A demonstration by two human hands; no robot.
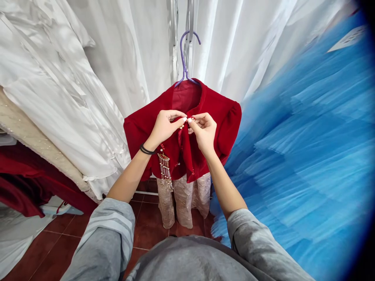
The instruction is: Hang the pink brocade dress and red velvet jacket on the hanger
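A dark red velvet jacket (225, 121) hangs on a purple hanger (182, 47), over a pale pink patterned skirt (183, 199). At the jacket's front opening, just under the collar, my left hand (166, 124) and my right hand (204, 128) meet, fingertips nearly touching. Each pinches the front edge between thumb and fingers, around a small beaded fastening (182, 126) that the fingers partly cover. Below my left hand dangles a beaded tassel brooch (164, 166) with gold and pearl strands. The lower front edges of the jacket hang apart.
White gowns (58, 89) fill the left side and white curtain-like fabric (231, 43) the back. A blue tulle dress (304, 148) spreads along the right. Dark red cloth (26, 183) lies low at the left. Red-brown tiles (146, 224) cover the floor.
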